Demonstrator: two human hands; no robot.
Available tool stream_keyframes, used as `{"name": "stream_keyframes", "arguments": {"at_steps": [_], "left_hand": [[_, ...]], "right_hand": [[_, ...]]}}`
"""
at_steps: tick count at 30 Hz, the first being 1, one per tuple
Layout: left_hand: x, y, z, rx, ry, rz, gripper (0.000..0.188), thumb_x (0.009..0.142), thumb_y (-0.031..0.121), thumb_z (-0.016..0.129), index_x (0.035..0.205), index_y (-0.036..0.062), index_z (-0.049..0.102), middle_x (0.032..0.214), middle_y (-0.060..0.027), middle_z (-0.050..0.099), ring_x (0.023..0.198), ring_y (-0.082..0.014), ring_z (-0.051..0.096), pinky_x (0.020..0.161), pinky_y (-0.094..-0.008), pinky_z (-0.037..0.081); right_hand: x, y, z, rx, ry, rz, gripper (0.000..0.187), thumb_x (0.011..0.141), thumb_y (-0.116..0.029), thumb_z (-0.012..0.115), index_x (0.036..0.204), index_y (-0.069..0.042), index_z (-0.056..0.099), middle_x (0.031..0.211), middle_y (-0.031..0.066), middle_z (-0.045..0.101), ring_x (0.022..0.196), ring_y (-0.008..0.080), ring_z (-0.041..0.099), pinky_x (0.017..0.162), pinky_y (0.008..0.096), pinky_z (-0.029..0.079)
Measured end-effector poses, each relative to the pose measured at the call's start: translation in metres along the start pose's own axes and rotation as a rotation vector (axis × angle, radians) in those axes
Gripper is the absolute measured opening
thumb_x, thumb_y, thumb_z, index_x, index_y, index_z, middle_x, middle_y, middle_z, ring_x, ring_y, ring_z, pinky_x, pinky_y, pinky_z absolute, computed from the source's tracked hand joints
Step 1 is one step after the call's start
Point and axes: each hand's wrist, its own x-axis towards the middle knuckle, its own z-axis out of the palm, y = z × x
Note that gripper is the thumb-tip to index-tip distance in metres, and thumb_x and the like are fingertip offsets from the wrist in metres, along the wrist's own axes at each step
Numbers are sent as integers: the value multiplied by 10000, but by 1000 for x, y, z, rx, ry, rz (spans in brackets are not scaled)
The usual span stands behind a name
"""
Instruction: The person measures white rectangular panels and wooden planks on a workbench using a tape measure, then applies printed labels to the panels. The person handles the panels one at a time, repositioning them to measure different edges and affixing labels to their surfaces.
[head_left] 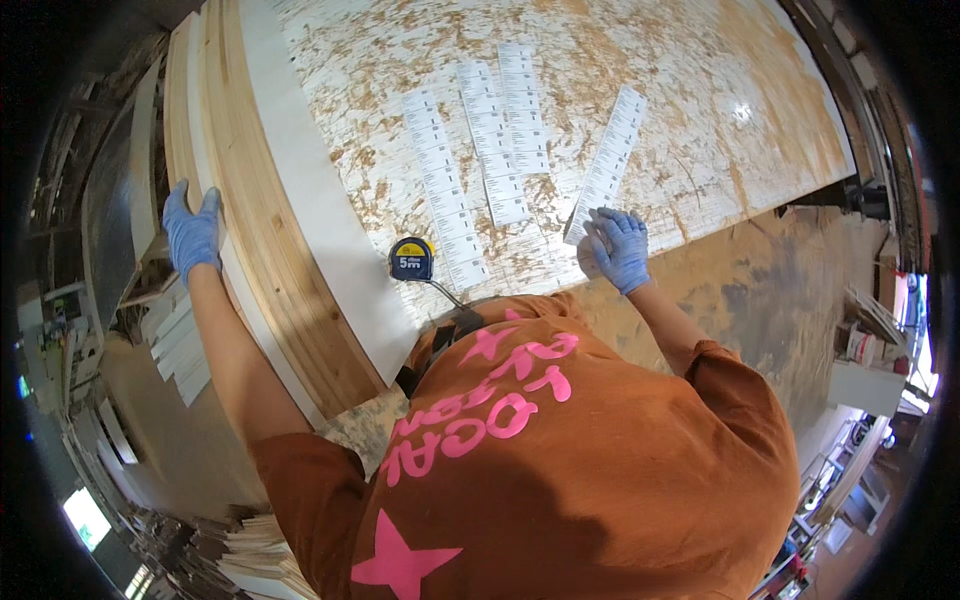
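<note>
My left hand (pixel 192 232), in a blue glove, rests at the outer left edge of a long stack of pale wooden boards (pixel 270 220). Its thumb stands apart from the fingers, and it grips nothing I can see. At the near edge of the worktable, my right hand (pixel 624 252), also gloved in blue, has its fingers bent over the lower end of a printed white label strip (pixel 608 160). Left of that strip lie three more: one long label strip (pixel 445 190), a middle label strip (pixel 492 150) and a shorter label strip (pixel 522 105).
A dark blue and yellow tape measure (pixel 411 260) lies by the near edge of the scuffed white worktable (pixel 700 120). A white sheet (pixel 320 180) runs beside the boards. White offcuts (pixel 178 345) are stacked at the left, and a white box (pixel 865 388) stands at the right.
</note>
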Motion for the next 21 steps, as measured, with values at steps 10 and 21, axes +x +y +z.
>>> {"name": "stream_keyframes", "arguments": {"at_steps": [10,21], "left_hand": [[-11,24,-9,-60,-19,-64,600,845,192,713,1367,46,455,1437,-176,391,1315,-328,395,1105,-416,345],[-4,9,-2,-100,-4,-7,588,835,201,720,1347,42,478,1418,-194,407,1289,-333,422,1084,-408,367]], "right_hand": [[20,5,31,-121,-148,-19,560,860,-408,548,1351,-147,482,1458,186,370,1351,385,316,1112,571,162],[25,2,26,10,175,-93,339,817,-325,576,1119,-182,634,1218,75,583,1160,324,490,1058,541,270]]}}
